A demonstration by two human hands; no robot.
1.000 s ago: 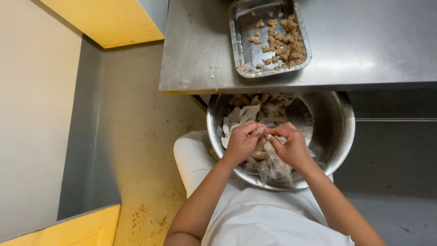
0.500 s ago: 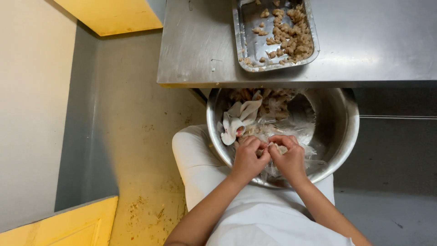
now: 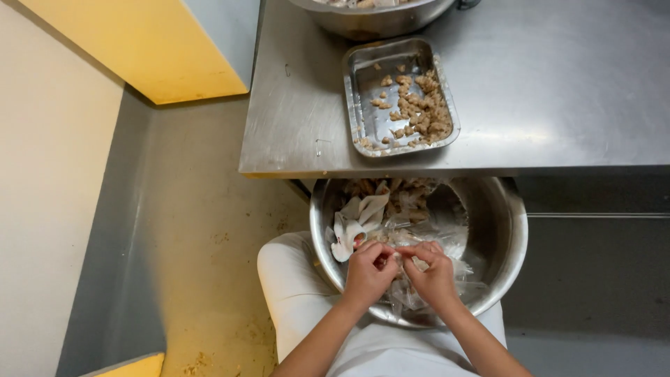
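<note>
Peeling wrapper off small morsel (image 3: 403, 257), pinching it between left hand (image 3: 368, 274) and right hand (image 3: 434, 274) fingertips over lap bowl (image 3: 508, 237) (discarded wrappers (image 3: 357, 222) heaped inside). Likely needing careful pull apart, then dropping into tray (image 3: 363, 77) on steel table (image 3: 558, 91).

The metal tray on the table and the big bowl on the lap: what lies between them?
In the head view, only bare steel table and its front edge lie between the tray and the bowl.
</note>
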